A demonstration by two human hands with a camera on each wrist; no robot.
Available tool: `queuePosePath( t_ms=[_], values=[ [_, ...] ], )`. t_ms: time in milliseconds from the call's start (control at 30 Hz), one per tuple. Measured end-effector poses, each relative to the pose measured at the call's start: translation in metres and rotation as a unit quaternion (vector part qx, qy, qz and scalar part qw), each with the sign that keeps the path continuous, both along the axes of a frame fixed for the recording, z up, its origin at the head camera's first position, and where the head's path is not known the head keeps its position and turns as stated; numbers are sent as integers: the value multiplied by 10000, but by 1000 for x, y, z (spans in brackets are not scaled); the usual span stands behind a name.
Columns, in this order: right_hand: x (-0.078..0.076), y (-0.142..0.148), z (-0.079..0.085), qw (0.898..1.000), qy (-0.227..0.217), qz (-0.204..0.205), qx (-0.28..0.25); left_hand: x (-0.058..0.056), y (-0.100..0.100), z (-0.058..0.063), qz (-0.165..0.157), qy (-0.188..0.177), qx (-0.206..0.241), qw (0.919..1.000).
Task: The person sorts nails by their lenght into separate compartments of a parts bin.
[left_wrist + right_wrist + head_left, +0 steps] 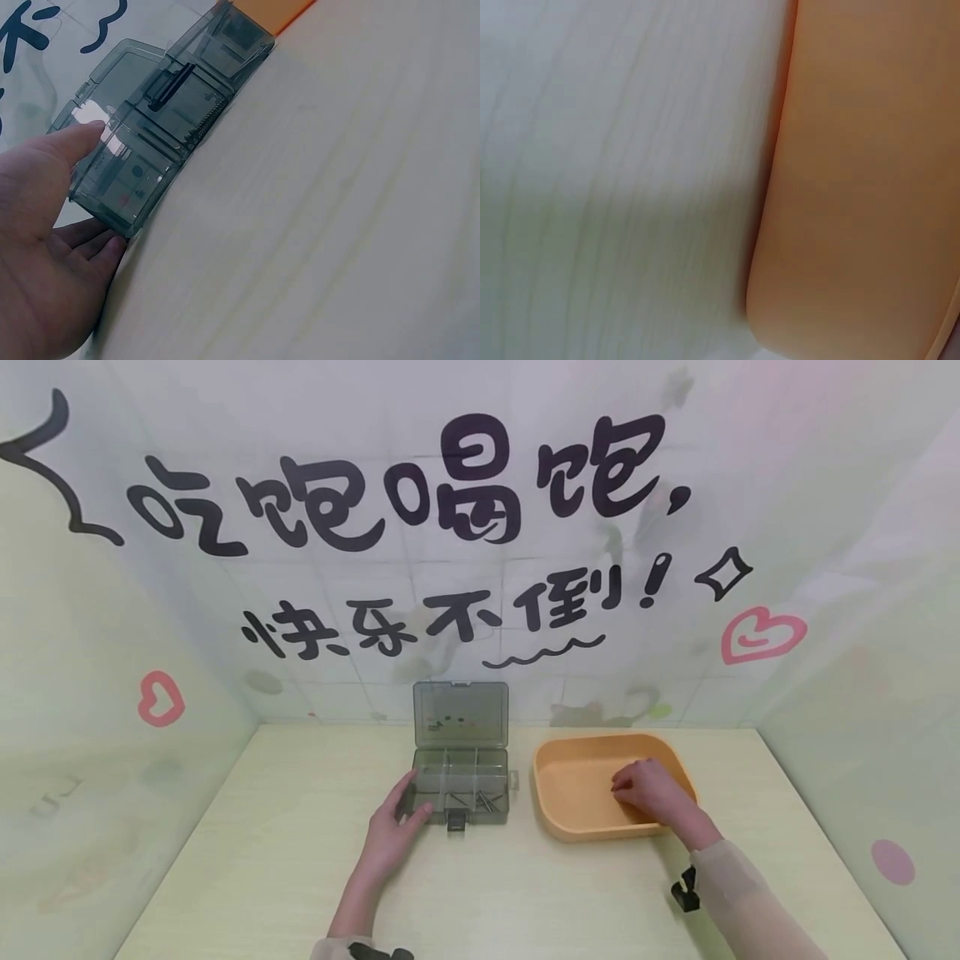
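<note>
A see-through grey compartment box stands on the table with its lid raised at the back. Several thin metal pieces like screws lie in its front compartments. My left hand holds the box at its left side, thumb at the front edge and fingers along the side; the left wrist view shows the thumb over the box wall. Inside the orange tray, my right hand reaches down with bent fingers, tips close together; I cannot tell whether something is between them.
The tray sits just right of the box, and its outer wall fills much of the right wrist view. A black latch juts from the box front. Behind the pale wooden table rises a printed backdrop, with side panels left and right.
</note>
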State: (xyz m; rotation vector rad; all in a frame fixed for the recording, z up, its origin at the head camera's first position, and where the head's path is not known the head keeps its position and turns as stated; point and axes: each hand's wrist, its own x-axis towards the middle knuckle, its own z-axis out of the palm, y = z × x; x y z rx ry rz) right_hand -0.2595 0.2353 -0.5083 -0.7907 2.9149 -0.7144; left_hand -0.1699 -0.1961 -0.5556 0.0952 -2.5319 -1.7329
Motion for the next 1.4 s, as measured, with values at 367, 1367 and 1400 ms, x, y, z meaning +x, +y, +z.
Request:
queuePosePath(
  t_ms=[367, 1367, 1400],
  values=[
    [0, -8, -1, 9988, 387, -25, 310, 0, 0, 1, 23, -16, -12, 10000],
    [1, -8, 3, 9987, 271, -435, 16, 2, 1, 4, -39, -31, 158, 9999],
    [1, -8, 3, 9986, 276, -444, -1, 2, 1, 4, -39, -31, 153, 9999]
  ],
)
